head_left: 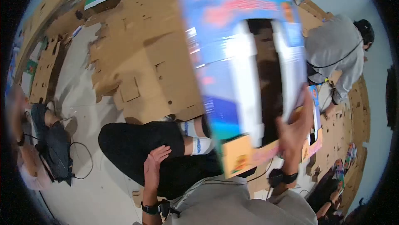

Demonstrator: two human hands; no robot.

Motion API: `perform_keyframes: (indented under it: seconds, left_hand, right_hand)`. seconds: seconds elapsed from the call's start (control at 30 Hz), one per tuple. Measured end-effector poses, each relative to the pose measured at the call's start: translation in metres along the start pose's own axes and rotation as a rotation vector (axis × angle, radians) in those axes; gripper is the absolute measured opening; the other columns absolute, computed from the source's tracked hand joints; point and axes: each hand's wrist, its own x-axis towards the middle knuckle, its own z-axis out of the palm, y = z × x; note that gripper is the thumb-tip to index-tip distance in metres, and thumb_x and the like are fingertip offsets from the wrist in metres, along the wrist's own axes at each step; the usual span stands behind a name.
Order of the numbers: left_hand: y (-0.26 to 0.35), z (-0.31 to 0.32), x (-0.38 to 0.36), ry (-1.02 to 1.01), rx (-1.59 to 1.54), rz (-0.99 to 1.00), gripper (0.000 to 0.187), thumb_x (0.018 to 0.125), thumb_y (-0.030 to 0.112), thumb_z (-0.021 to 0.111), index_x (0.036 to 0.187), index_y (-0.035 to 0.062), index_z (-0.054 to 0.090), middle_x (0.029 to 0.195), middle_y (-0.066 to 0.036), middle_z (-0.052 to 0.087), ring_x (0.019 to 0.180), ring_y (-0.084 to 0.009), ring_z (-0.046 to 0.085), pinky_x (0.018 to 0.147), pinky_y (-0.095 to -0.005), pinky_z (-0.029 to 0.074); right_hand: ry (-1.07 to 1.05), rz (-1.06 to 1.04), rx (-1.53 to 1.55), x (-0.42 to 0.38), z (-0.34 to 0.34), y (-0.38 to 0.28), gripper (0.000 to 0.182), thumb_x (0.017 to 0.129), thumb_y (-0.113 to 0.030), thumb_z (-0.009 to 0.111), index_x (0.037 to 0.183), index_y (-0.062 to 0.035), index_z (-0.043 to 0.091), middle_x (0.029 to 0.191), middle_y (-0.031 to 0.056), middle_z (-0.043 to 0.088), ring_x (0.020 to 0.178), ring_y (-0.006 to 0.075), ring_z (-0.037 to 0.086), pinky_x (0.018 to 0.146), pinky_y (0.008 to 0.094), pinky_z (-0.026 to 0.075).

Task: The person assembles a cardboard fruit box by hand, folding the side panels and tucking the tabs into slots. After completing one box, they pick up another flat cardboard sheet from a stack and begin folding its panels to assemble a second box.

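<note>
Blue, pink and white card box (214,79), gripped along its lower right side by the closed right hand (296,127), thumb across the front near the dark opening (268,71), fingertips too blurred to place exactly. Held up right of centre in the frame, slightly tilted. Left hand (157,158) relaxed and empty, resting on black trousers (133,142) at lower middle. For good control, better to bring that free hand to the opposite edge, one-sided support being likely to let thin card flex; better also to press on solid panel, not beside the opening, probably easy to crease. Glossy print with white glare, straight edges, orange panel (237,156) at the bottom corner. Beyond, flat brown cardboard (153,50), matt, slotted, ragged on the left, over smooth pale floor (83,71). At upper right, another person (334,46) in grey, bent forward.
</note>
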Motion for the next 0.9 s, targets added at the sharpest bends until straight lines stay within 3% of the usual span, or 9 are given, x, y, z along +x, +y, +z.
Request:
perform_keyframes:
  seconds: [0.1,0.23,0.33,0.4,0.5,0.6,0.7,0.8,0.9]
  left_hand:
    - [-0.001,0.006,0.003,0.007,0.073,-0.047,0.067,0.118,0.044,0.024,0.134,-0.009,0.061,0.129,-0.023,0.071,0.12,-0.0306,0.07,0.108,-0.0401,0.051]
    - [0.002,0.013,0.008,-0.052,0.205,-0.068,0.06,0.118,0.038,0.028,0.132,-0.01,0.062,0.125,-0.022,0.072,0.115,-0.0294,0.072,0.105,-0.0405,0.054]
    - [-0.003,0.021,0.01,-0.092,0.287,-0.065,0.05,0.117,0.028,0.035,0.128,-0.0102,0.064,0.122,-0.022,0.074,0.112,-0.0285,0.073,0.102,-0.0384,0.055]
    - [-0.005,0.025,0.01,-0.111,0.364,-0.05,0.042,0.116,0.021,0.04,0.125,-0.0097,0.066,0.12,-0.021,0.074,0.109,-0.0279,0.074,0.1,-0.037,0.055]
    - [-0.003,0.032,0.011,-0.135,0.468,-0.005,0.032,0.112,0.013,0.047,0.121,-0.0079,0.069,0.117,-0.019,0.075,0.106,-0.0269,0.076,0.097,-0.0358,0.056]
    - [-0.01,0.034,0.012,-0.15,0.525,0.038,0.027,0.11,0.011,0.051,0.12,-0.0054,0.07,0.112,-0.018,0.076,0.103,-0.027,0.076,0.094,-0.0358,0.057]
    - [-0.008,0.038,0.01,-0.152,0.61,0.078,0.024,0.109,0.009,0.053,0.119,-0.0034,0.071,0.108,-0.018,0.076,0.101,-0.0285,0.076,0.092,-0.0364,0.057]
    - [-0.009,0.043,0.007,-0.157,0.701,0.097,0.022,0.108,0.01,0.056,0.118,-0.0015,0.071,0.106,-0.018,0.075,0.1,-0.0313,0.075,0.09,-0.0373,0.057]
    - [-0.014,0.043,0.003,-0.151,0.776,0.113,0.022,0.108,0.011,0.058,0.119,-0.0001,0.072,0.108,-0.018,0.075,0.101,-0.0332,0.074,0.09,-0.0386,0.057]
  right_hand:
    - [0.034,0.044,0.192,0.023,-0.062,0.09,0.109,0.059,0.023,0.063,0.162,-0.005,0.039,0.165,0.0149,0.039,0.152,0.0328,0.04,0.129,0.0452,0.03]
    - [0.008,0.353,0.33,0.01,-0.139,0.238,0.107,0.067,0.022,0.064,0.165,-0.0054,0.032,0.168,0.0163,0.035,0.157,0.0307,0.032,0.129,0.0439,0.027]
    - [-0.034,0.277,-0.088,-0.014,-0.175,0.311,0.093,0.078,0.018,0.065,0.163,-0.003,0.036,0.164,0.0176,0.041,0.155,0.0295,0.035,0.128,0.0405,0.027]
    - [-0.13,0.432,-0.23,-0.038,-0.195,0.361,0.088,0.079,0.018,0.064,0.161,-0.0009,0.038,0.162,0.0176,0.044,0.152,0.0301,0.039,0.127,0.0384,0.028]
    - [-0.143,0.437,-0.224,-0.067,-0.207,0.457,0.08,0.08,0.015,0.062,0.157,0.0047,0.043,0.156,0.0189,0.051,0.144,0.0312,0.048,0.123,0.0372,0.033]
    - [-0.099,0.499,-0.101,-0.075,-0.197,0.459,0.078,0.076,0.012,0.061,0.153,0.0063,0.047,0.148,0.0196,0.056,0.137,0.03,0.052,0.119,0.0383,0.038]
    - [-0.103,0.434,-0.173,-0.064,-0.191,0.479,0.08,0.075,0.012,0.061,0.154,0.006,0.046,0.149,0.0201,0.055,0.14,0.0298,0.051,0.12,0.0375,0.037]
    - [-0.188,0.439,-0.251,-0.061,-0.18,0.473,0.08,0.076,0.012,0.061,0.154,0.0056,0.046,0.152,0.0215,0.053,0.144,0.0331,0.048,0.123,0.0375,0.034]
    - [-0.273,0.455,-0.292,-0.072,-0.169,0.511,0.081,0.079,0.009,0.065,0.157,0.004,0.042,0.154,0.0231,0.051,0.148,0.0368,0.044,0.125,0.0407,0.033]
